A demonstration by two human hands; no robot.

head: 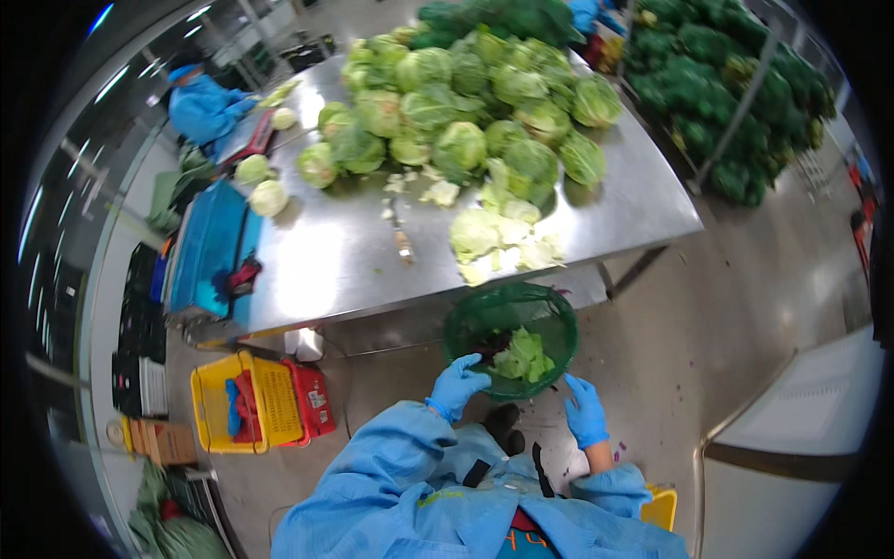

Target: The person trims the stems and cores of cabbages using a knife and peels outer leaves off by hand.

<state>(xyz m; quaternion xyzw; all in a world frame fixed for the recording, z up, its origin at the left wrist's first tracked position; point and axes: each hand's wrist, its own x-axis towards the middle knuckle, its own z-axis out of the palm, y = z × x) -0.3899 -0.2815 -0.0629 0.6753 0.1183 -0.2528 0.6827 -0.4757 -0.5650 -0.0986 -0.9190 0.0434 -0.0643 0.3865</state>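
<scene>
My left hand (458,386), in a blue glove, is at the near left rim of a green bin with a liner (457,307); whether it touches the rim I cannot tell. To the right of the bin, my right hand (585,409), also gloved, has its fingers apart and holds nothing. Green leaves (522,356) and dark purple scraps lie inside the bin. Above it, pale loose cabbage leaves (482,237) rest at the edge of a steel table (363,279). A knife (403,244) lies on the table, near a heap of green cabbages (459,144).
A blue plastic bin (202,251) stands at the table's left end, with trimmed cabbages (268,198) close by. Yellow (283,398) and red baskets sit on the floor at left. Full green net sacks (733,105) fill a rack at right. A co-worker (206,105) works at upper left.
</scene>
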